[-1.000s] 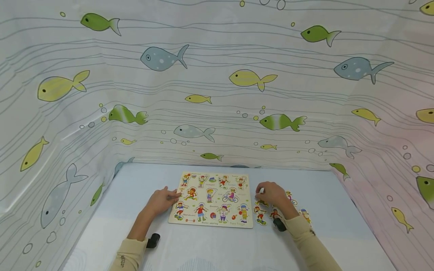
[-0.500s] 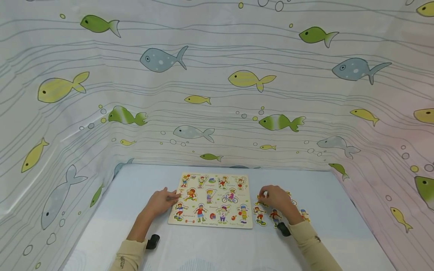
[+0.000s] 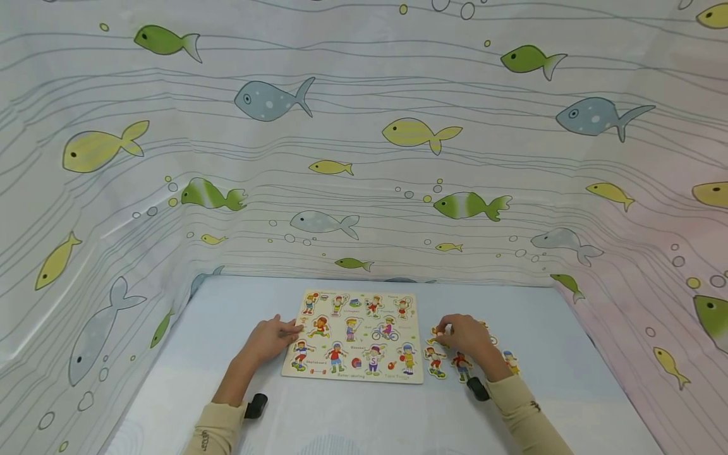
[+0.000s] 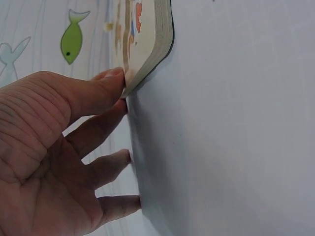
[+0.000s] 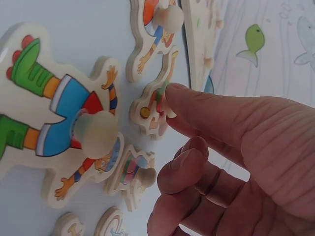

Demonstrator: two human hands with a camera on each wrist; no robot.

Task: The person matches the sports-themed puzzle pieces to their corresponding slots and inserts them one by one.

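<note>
A wooden peg puzzle board [image 3: 292, 374] with printed sporty children lies mid-table. At its left edge is my left hand [image 3: 270, 338]; in the left wrist view the thumb [image 4: 106, 91] rests on the board's edge and the other fingers extend down to the tabletop. Right of the board, my right hand [image 3: 463, 335] pinches a small running-figure puzzle piece [image 5: 153, 105] between thumb and index finger, its knob hidden by them. Nearby lie a skateboarder piece [image 3: 435, 362] and a roller-skater piece [image 5: 64, 101] with a round wooden knob.
More knobbed pieces lie under and beyond the right hand, among them a blue-capped figure [image 3: 510, 361]. A fish-printed sheet [image 3: 364, 183] rises behind the table [image 3: 364, 420] and along both sides. Black wrist cameras [image 3: 256, 406] sit at both cuffs.
My right hand has drawn slightly right and toward me, exposing more of the running-figure piece, which its thumb and index finger now pinch. The left hand stays at the board's edge.
</note>
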